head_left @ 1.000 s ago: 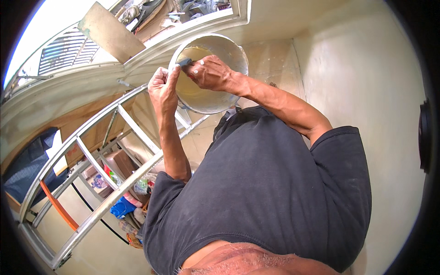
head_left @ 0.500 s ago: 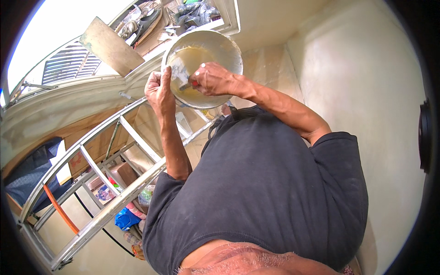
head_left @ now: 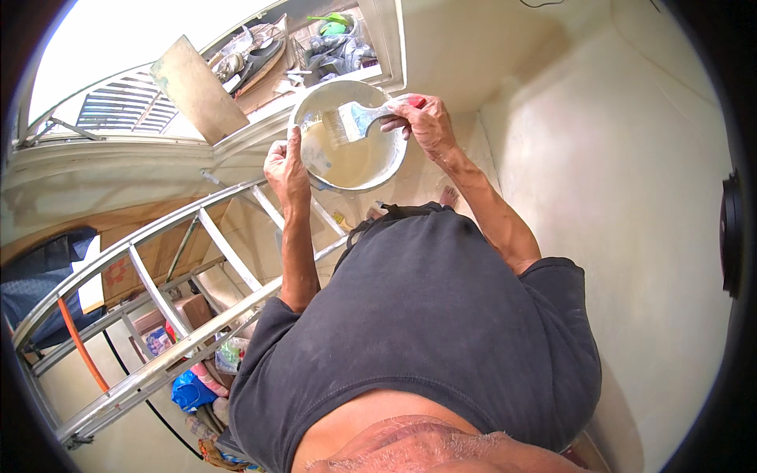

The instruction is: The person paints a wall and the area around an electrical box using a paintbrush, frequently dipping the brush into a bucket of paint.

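Note:
My left hand (head_left: pixel 287 169) grips the left rim of a round white bucket (head_left: pixel 398 150), thumb over the edge and fingers outside. A pale, cream-coloured liquid (head_left: pixel 347 164) covers the bucket's bottom. In my right hand (head_left: pixel 426 126) is a wide flat paintbrush (head_left: pixel 364 118), held by its handle, a bit of red showing near my fingers. Its light bristles point left over the bucket's mouth, above the liquid. The bucket is tilted so that its inside faces me.
An aluminium ladder (head_left: pixel 225 248) stands at my left. Beyond the bucket, a window opening (head_left: pixel 398 47) has a board (head_left: pixel 197 91) leaning by it and piled items outside. A pale wall (head_left: pixel 615 205) rises on my right. Bags (head_left: pixel 191 390) lie beneath the ladder.
The paintbrush has come up from inside the bucket to above its mouth and turned, bristles pointing left. My right hand has moved right. The bucket sits slightly lower in view.

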### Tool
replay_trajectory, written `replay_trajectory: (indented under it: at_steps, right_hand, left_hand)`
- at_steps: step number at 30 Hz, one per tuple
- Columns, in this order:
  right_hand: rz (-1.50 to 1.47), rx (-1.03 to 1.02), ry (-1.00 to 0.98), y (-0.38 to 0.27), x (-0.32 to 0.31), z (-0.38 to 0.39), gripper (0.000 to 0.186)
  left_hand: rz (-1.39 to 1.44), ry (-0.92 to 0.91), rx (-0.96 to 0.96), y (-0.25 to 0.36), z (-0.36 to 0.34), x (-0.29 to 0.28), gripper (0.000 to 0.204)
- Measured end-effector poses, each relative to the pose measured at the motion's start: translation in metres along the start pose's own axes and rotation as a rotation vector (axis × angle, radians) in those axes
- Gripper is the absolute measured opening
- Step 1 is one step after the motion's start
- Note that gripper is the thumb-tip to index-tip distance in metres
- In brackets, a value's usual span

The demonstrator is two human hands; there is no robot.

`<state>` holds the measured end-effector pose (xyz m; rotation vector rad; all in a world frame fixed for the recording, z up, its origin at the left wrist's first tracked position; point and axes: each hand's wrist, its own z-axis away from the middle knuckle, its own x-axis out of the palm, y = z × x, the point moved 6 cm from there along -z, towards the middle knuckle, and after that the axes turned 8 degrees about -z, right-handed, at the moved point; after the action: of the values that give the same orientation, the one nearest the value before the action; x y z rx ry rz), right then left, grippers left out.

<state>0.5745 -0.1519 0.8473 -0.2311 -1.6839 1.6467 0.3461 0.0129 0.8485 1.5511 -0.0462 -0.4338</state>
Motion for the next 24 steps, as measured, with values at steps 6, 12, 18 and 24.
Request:
replay_trajectory:
  at_steps: [6, 12, 18, 24]
  right_hand:
    - [0.115, -0.006, -0.028, 0.005, 0.037, 0.018, 0.019]
    - [-0.155, 0.010, 0.036, 0.002, 0.007, 0.026, 0.020]
    - [0.033, -0.071, 0.220, -0.006, -0.014, 0.035, 0.027]
    - [-0.260, -0.094, 0.204, -0.010, -0.002, 0.044, 0.025]
  left_hand:
    - [-0.035, -0.036, 0.051, 0.037, 0.023, 0.025, 0.043]
    - [-0.080, -0.074, 0.094, 0.028, 0.024, 0.042, 0.045]
    - [0.007, -0.127, 0.118, 0.029, 0.024, 0.038, 0.047]
    - [0.000, -0.188, 0.146, 0.045, 0.032, 0.049, 0.045]
